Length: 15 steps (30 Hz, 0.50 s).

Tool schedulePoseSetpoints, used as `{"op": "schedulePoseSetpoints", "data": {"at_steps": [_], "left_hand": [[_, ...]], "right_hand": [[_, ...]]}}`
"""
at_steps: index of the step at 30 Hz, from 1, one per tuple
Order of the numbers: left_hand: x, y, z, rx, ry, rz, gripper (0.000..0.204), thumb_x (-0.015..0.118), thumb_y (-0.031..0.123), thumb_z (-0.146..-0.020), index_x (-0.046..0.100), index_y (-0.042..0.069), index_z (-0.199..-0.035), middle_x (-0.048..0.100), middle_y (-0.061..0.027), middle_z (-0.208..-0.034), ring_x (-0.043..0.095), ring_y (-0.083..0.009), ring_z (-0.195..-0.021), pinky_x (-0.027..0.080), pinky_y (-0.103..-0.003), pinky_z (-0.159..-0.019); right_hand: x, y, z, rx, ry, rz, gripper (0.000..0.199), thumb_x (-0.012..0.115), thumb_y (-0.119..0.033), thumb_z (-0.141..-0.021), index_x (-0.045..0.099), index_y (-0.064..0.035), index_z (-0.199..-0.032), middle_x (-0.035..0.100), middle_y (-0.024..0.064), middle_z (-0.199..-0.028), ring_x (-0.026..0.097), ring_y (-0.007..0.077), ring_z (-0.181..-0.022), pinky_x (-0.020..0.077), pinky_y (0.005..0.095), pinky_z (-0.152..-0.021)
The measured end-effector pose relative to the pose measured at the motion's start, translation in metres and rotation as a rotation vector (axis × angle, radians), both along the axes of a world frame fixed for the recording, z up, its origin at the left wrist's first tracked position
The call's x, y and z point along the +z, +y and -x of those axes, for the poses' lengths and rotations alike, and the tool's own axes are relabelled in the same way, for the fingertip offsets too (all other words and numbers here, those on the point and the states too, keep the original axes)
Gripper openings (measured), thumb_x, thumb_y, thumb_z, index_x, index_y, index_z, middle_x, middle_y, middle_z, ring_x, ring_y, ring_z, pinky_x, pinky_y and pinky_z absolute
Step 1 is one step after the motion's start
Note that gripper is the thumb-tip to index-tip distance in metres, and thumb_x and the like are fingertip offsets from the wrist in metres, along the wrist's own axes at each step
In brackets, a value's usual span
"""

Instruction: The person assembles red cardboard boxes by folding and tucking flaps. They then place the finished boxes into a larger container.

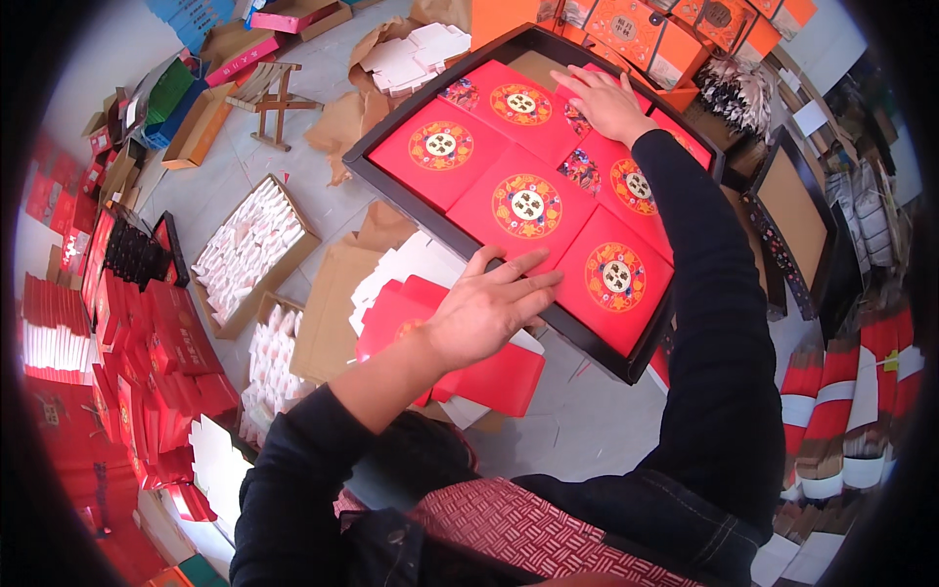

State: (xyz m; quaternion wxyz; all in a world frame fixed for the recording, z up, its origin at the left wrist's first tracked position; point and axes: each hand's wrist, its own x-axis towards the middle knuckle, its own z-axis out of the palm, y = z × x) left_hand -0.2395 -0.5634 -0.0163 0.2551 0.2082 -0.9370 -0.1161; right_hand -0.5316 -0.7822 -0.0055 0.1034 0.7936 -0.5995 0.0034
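A large black tray-like box [360, 157] is tilted across the upper middle, filled with flat red boxes [481, 201] bearing round gold-and-orange medallions. My left hand [489, 311] holds its near-left rim, the fingers reaching over onto a red box and the thumb outside the wall. At the far side, my right hand [608, 106] lies with spread fingers on the red boxes, partly covering them. Small dark patterned squares [580, 171] show between some boxes. Beneath my left hand are red folded pieces [499, 377] and white card sheets [416, 259].
Cartons of white wrapped pieces [256, 249] stand on the floor at left, beside stacked red boxes [161, 338]. A wooden folding stool [269, 103] is farther back. Orange gift boxes [636, 39] stand behind the tray. An open dark box [787, 210] and red bundles [836, 391] are at right.
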Motion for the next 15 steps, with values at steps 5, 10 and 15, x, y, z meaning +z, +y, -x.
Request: {"op": "schedulePoseSetpoints", "data": {"at_steps": [5, 10, 15], "left_hand": [[-0.004, -0.002, 0.001, -0.030, 0.007, 0.004, 0.033, 0.068, 0.017, -0.077, 0.060, 0.009, -0.108, 0.057, -0.0013, -0.125, 0.047, -0.0253, -0.123, 0.036, -0.044, -0.095], [-0.009, -0.003, 0.005, -0.001, -0.008, -0.009, 0.029, 0.065, 0.021, -0.079, 0.059, 0.009, -0.104, 0.058, -0.0031, -0.124, 0.045, -0.0255, -0.124, 0.035, -0.042, -0.098], [-0.006, 0.000, 0.001, 0.023, 0.012, 0.008, 0.030, 0.067, 0.024, -0.077, 0.060, 0.010, -0.103, 0.058, -0.0016, -0.124, 0.049, -0.0280, -0.119, 0.038, -0.041, -0.094]], "right_hand": [[-0.011, -0.016, 0.044, 0.064, -0.342, -0.139, 0.055, 0.017, -0.057, -0.097, 0.027, -0.0332, -0.146, 0.018, 0.0028, -0.154, 0.011, 0.0260, -0.143, 0.0081, 0.0570, -0.113], [0.003, -0.020, 0.000, 0.096, -0.153, -0.077, 0.060, 0.016, -0.060, -0.095, 0.037, -0.0302, -0.142, 0.019, -0.0033, -0.154, 0.009, 0.0279, -0.143, 0.0047, 0.0614, -0.111], [-0.012, -0.029, 0.010, 0.283, 0.062, 0.242, 0.030, 0.040, -0.031, -0.094, 0.057, -0.0200, -0.117, 0.054, -0.0012, -0.122, 0.041, 0.0228, -0.120, 0.0318, 0.0610, -0.096]]}}
